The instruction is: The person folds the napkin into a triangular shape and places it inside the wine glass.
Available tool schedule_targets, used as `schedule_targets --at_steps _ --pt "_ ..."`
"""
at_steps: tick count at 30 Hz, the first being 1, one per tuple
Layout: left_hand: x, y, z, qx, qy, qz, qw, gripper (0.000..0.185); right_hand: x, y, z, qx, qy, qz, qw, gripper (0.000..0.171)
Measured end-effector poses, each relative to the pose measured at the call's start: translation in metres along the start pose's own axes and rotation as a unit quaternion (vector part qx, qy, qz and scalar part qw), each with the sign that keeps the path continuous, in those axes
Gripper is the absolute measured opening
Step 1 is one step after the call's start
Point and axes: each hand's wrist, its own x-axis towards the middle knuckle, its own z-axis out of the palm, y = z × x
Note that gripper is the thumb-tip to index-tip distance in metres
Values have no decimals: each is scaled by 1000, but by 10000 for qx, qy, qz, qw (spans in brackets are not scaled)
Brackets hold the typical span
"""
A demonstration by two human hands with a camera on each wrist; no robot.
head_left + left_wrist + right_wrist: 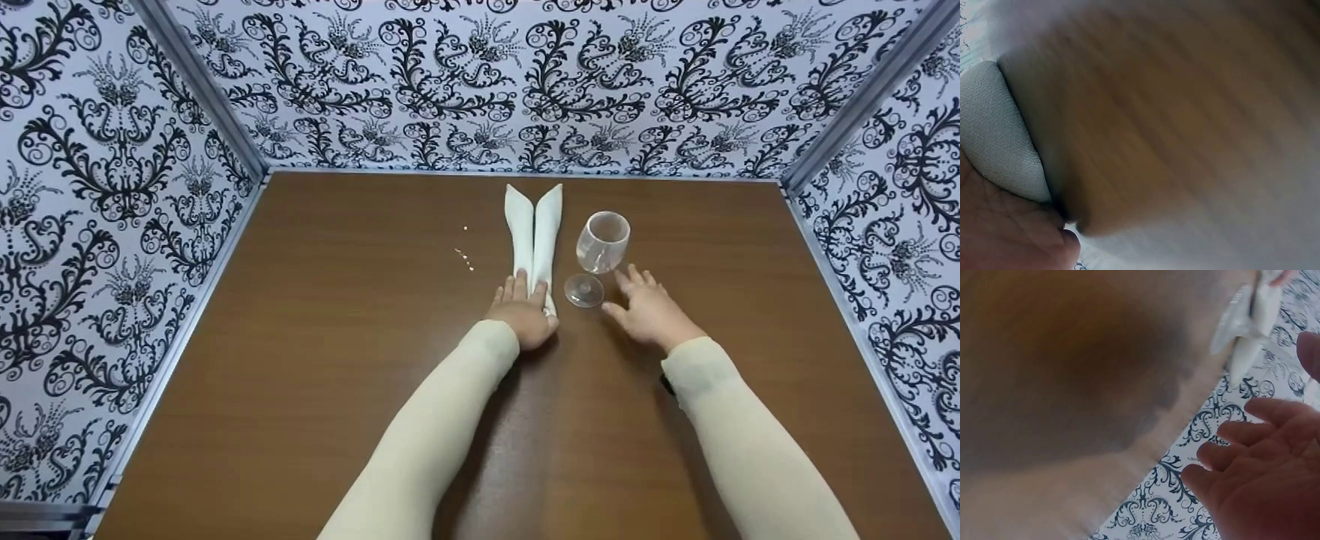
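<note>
One napkin (pixel 534 232), one wine glass (pixel 598 251)

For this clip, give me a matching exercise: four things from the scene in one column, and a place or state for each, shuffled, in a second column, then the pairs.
Things:
1. folded napkin
2. wine glass
3. left hand
4. right hand

Places or states:
A. open, fingers spread, just right of the glass foot
B. clear, standing on the brown table to the right of the napkin
C. white, two long points running away from the person
D. resting flat on the near end of the napkin

Pairs: 1-C, 2-B, 3-D, 4-A
</note>
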Motion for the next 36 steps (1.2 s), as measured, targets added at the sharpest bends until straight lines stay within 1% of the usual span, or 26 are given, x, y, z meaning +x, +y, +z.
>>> schedule_targets --at_steps 4,8,13,16,22,25,31,36 --pt "7 -3 5 11 3 -16 10000 81 -5 4 4 -335 -322 -69 9989 76" --pt "9 -4 6 8 26 -13 10000 81 -6 6 8 -571 -479 -146 9971 79" --pt "9 -5 7 -17 19 -6 10000 82 -6 5 12 -691 -586 -197 9957 84" --pt "13 -6 8 -14 -11 0 10000 83 -7 4 13 -716 -666 -209 9950 86" --pt "15 -7 10 124 -33 -14 9999 83 -7 2 15 -863 -836 -218 9925 89" --pt "14 -7 10 168 8 3 9999 81 -6 2 16 -918 -900 -215 9915 91" --pt "12 -6 10 142 34 26 9999 80 -6 2 18 -971 -897 -272 9909 90" --pt "15 -7 12 146 106 57 9998 80 -5 4 19 -1007 -857 -273 9908 92"
